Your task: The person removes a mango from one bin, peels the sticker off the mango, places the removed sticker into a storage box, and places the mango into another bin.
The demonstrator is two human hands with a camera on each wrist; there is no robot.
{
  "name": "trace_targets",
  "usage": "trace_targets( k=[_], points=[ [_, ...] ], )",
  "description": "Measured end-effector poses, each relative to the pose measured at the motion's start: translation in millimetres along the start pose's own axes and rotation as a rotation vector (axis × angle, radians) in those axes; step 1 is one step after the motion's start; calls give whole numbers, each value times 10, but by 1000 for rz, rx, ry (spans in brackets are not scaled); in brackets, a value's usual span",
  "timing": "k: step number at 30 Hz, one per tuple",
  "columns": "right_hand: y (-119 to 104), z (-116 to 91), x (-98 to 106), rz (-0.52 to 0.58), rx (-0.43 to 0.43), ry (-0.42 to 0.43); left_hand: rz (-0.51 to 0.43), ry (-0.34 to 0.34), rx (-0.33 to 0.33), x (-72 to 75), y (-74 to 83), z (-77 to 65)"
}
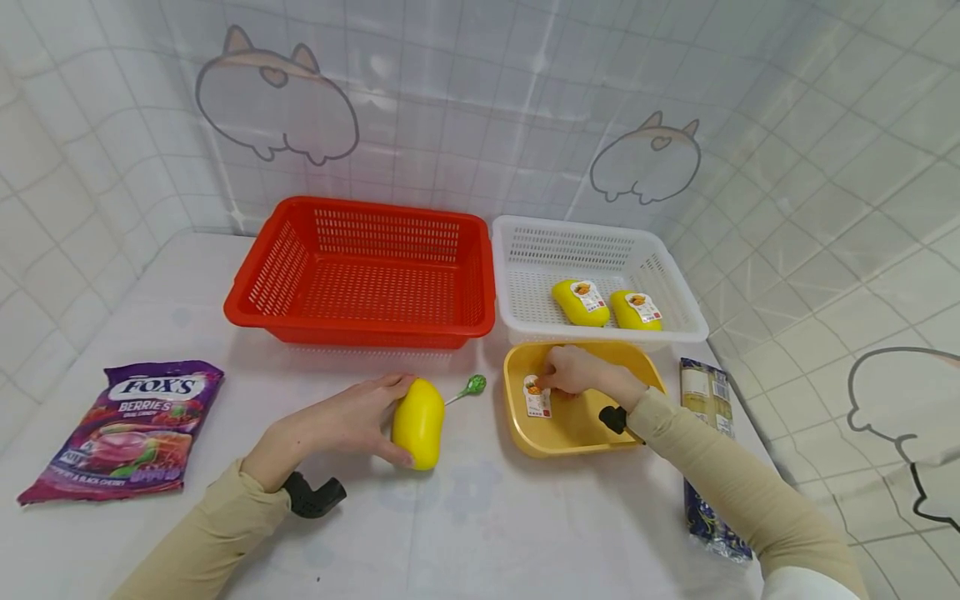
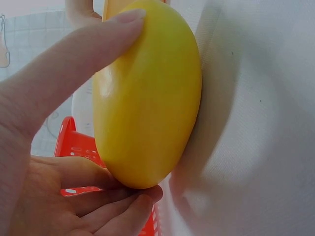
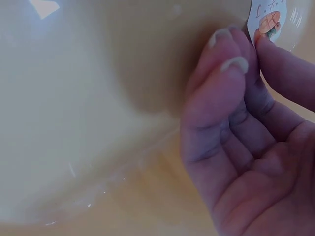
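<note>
Two labelled yellow fruits (image 1: 576, 310) lay in a white basket (image 1: 540, 334); the right sleeve (image 1: 723, 462) partly hid a packet (image 1: 701, 392). Left fingers (image 1: 392, 451) gripped another fruit (image 1: 422, 429); right fingers (image 3: 216, 98) pinched a label (image 1: 536, 404).

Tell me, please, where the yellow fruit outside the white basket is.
In the head view, the yellow fruit is just left of centre, gripped by the left hand, beside the green lollipop.

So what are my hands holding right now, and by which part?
Your left hand holds the yellow fruit near both ends, thumb on the end nearer you. Your right hand seems to pinch the label by its edge, beside its printed picture.
</note>
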State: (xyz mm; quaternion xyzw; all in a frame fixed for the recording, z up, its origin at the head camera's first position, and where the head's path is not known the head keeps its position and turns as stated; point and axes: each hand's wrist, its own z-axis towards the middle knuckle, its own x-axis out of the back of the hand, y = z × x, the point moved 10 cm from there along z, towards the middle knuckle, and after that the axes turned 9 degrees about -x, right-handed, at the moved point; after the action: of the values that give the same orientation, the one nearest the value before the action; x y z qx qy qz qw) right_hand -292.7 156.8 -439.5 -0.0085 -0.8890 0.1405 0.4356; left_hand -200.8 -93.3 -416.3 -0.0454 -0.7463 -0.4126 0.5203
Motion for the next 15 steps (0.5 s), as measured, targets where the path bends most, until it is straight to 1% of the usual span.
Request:
trace_targets(
  k=[15],
  points=[
    [24,-8,0,27,13,3,-5,5,-9,-2,4,-1]
  ],
)
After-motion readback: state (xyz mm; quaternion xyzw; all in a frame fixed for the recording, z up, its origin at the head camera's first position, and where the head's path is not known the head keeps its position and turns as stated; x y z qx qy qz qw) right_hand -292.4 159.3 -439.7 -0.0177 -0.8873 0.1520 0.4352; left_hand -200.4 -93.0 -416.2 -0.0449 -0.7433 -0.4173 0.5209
